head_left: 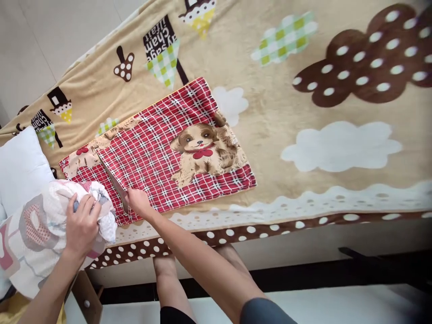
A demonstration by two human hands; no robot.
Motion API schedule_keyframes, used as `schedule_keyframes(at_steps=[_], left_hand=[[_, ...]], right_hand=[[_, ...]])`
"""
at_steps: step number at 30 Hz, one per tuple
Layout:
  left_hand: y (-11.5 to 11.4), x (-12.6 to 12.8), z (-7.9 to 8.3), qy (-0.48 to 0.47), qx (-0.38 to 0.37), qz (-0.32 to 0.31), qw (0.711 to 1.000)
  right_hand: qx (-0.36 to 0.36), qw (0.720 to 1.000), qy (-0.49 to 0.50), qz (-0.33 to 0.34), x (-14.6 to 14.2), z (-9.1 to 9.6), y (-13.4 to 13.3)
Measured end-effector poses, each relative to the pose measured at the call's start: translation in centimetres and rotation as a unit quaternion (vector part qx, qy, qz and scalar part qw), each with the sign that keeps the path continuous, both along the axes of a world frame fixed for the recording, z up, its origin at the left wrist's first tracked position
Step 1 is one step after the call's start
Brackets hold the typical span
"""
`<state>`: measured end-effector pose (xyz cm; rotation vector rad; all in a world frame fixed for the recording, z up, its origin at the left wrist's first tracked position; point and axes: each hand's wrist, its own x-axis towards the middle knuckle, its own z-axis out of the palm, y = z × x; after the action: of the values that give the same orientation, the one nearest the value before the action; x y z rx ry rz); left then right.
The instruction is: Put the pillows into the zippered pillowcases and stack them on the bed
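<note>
- Pillowcase (158, 153), red plaid with a puppy print, lay flat before you, its slit opening running across one end.
- Your right hand (137, 200) pinched the lip of that opening near the pillowcase's near long edge, lifting it enough to show a dark gap.
- Your left hand (83, 222) was curled over a bunched cloth (43, 225), fingers gripping its gathered end; the cloth overlapped the near corner of the pillowcase at the opening end.
- You seemed to be at the step of holding the mouth apart and bringing the bunch up to it; none of the cloth could be seen inside.
- As I judged it, the next move called for a wider lip, a firm hold on it, and a compact bunch that would not snag.
- Beyond the pillowcase's opening end, behind the cloth, sat a white pillow (22, 166).
- Under the pillowcase and well past its closed end spread a tan bedspread (263, 153), with a dotted brown border (224, 236) along your side.
</note>
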<state>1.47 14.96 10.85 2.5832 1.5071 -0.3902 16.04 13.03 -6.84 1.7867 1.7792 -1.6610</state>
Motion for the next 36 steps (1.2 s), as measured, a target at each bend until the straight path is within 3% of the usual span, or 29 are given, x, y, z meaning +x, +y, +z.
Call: schedule_keyframes(at_steps=[2,3,9,12,15,21,25,28,32,34,36], left_hand=[[0.4,1.5,0.1,-0.006,0.013,-0.014,1.000],[0.6,2.1,-0.6,-0.002,0.010,-0.018,1.000],[2.3,3.3,-10.5,0.051,-0.031,0.001,0.998],[2.6,3.5,-12.9,0.050,-0.023,0.019,0.998],[2.7,3.3,-12.8,0.044,-0.043,0.008,0.998],[2.5,3.4,-11.4,0.056,-0.082,-0.015,0.995],[2.1,3.4,-10.6,0.045,-0.104,-0.028,0.993],[1.8,2.4,-9.0,0.036,-0.099,-0.050,0.993],[1.3,0.6,-7.3,0.065,-0.028,0.030,0.997],[1.1,0.1,-7.9,0.076,-0.022,0.075,0.994],[1.1,-0.1,-9.4,0.070,-0.045,0.087,0.993]], right_hand=[[0.016,0.998,0.020,-0.053,1.1,0.9,-0.7],[0.024,0.996,0.030,-0.082,1.5,1.4,-1.0],[0.028,0.982,0.050,-0.178,1.9,2.2,-2.8],[0.046,0.959,0.086,-0.267,1.7,2.0,-3.4],[0.069,0.919,0.137,-0.364,1.9,2.0,-3.7],[0.010,0.975,0.146,-0.169,2.8,2.2,-2.5],[0.021,0.985,0.107,-0.136,2.8,2.0,-0.3],[0.040,0.989,0.095,-0.107,2.5,2.1,1.0],[0.069,0.985,0.117,-0.107,2.0,2.8,1.6],[0.108,0.980,0.140,-0.095,1.8,3.3,1.5],[0.146,0.974,0.159,-0.068,1.4,3.9,1.5]])
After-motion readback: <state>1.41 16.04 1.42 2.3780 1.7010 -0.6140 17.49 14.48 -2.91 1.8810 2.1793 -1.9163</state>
